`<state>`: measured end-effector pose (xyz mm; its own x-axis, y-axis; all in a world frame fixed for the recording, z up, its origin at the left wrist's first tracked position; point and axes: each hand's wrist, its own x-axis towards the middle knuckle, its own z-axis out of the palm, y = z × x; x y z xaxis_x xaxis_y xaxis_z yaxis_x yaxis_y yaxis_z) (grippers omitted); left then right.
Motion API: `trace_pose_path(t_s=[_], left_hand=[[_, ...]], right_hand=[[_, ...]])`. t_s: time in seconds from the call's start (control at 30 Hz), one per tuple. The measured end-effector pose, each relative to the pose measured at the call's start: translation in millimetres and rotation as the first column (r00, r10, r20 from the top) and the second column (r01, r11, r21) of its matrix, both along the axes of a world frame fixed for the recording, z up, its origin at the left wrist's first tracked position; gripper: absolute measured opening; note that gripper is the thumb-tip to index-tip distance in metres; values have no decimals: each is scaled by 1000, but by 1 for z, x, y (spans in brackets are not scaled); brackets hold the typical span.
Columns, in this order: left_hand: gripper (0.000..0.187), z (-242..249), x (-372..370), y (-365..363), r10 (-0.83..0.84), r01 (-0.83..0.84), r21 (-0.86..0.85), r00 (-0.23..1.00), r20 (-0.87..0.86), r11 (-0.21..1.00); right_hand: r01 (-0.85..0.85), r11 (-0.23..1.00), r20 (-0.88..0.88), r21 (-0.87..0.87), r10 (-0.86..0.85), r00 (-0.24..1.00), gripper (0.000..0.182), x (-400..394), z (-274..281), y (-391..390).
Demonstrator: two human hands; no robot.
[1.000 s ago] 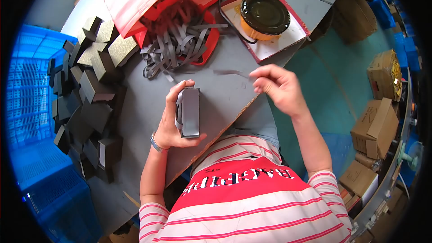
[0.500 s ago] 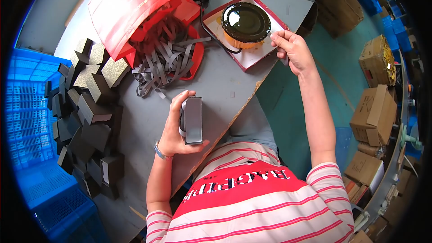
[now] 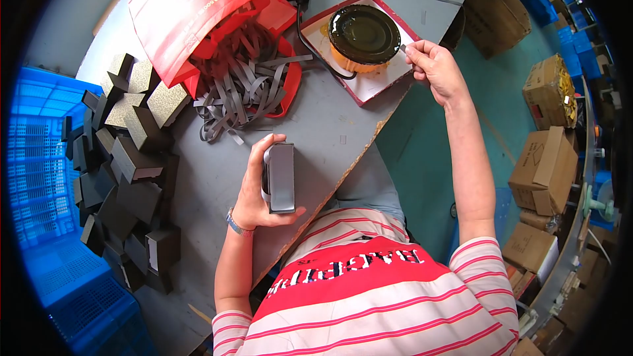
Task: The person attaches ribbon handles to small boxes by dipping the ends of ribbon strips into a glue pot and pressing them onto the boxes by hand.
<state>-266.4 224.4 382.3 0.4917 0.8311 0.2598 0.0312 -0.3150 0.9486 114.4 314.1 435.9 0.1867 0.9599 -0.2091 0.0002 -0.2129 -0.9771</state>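
Observation:
My left hand (image 3: 254, 188) is wrapped round a small dark grey box (image 3: 282, 178), held upright near the table's edge. A grey band curves along the box's left side, by my palm. My right hand (image 3: 432, 69) is raised at the rim of a round pot of dark, glossy liquid (image 3: 364, 34). Between its thumb and forefinger is a grey strip (image 3: 403, 47), of which only a small end shows. The pot has an orange lower body and stands in a shallow red-edged box lid (image 3: 379, 87) with a stained white inside.
A red bag (image 3: 198, 20) lies tipped, grey strips (image 3: 241, 95) spilling from it. Several dark and gold-faced boxes (image 3: 135, 171) are piled at left beside blue crates (image 3: 49, 178). A black cord (image 3: 304, 36) runs past the pot. Cardboard cartons (image 3: 544, 168) stand at right.
My right hand has shifted slightly right, and the strip's end now shows at the pot's rim instead of below the fingers. My left hand still holds the box almost unmoved.

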Motion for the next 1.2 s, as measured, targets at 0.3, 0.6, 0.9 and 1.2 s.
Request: trace_pose_path(t_s=[0.3, 0.6, 0.9, 1.2], left_hand=[[121, -1, 0, -1, 10, -10, -4, 1000, 2, 1000], [120, -1, 1, -1, 18, -18, -7, 1000, 11, 1000], [118, 6, 5, -2, 32, -32, 4, 999, -35, 999], [112, 30, 25, -5, 281, -190, 312, 919, -278, 931]], right_hand=[[-76, 992, -26, -105, 74, 997, 17, 6, 6, 10], [-30, 995, 100, -91, 39, 994, 20, 0, 10, 11], [58, 997, 215, -47, -47, 975, 18, -7, 16, 4], [-361, 928, -224, -89, 335, 915, 12, -79, 7, -77]])
